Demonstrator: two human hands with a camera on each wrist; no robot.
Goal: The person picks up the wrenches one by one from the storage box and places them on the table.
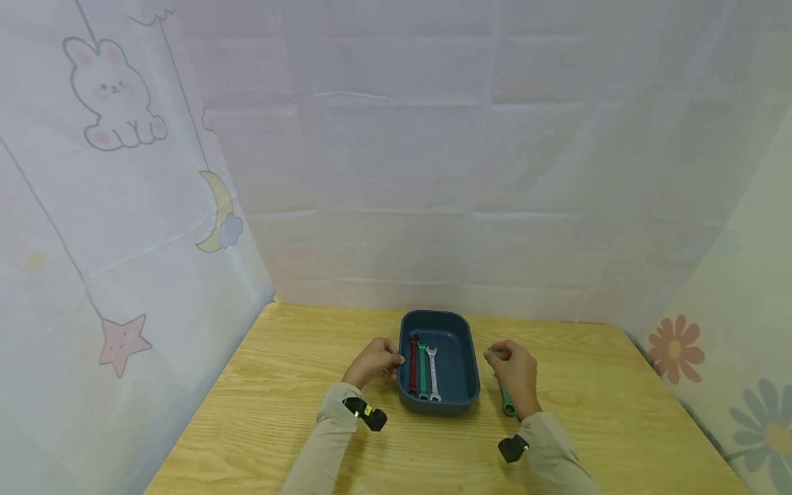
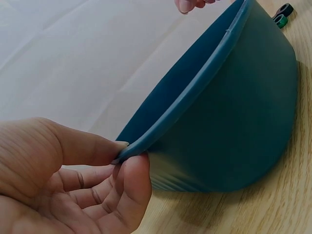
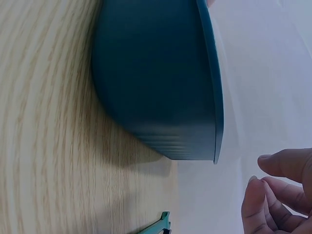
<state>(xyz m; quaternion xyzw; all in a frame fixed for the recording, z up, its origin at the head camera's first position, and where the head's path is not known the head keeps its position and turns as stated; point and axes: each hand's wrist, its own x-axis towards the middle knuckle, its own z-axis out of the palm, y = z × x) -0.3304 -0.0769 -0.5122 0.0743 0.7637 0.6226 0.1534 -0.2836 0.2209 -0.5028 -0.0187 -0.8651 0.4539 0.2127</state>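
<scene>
A deep blue plastic bin (image 1: 442,407) stands on the table. Thumb and fingers of my left hand (image 1: 374,361) pinch its left rim, seen closely in the left wrist view. Side by side along the bin's left half lie a red wrench (image 1: 413,368), a green wrench (image 1: 423,371) and a silver wrench (image 1: 434,375). To the right of the bin, my right hand (image 1: 518,375) hovers above another green wrench (image 1: 508,404), partly covering it. In the right wrist view the thumb stands apart from the bent fingers, with nothing between them.
A dark ring end (image 2: 285,9) shows beside the green one on the wooden table (image 1: 266,412). Pale printed sheets (image 1: 396,172) enclose the table at the back and both sides. A dark camera (image 1: 512,448) is strapped at the right wrist.
</scene>
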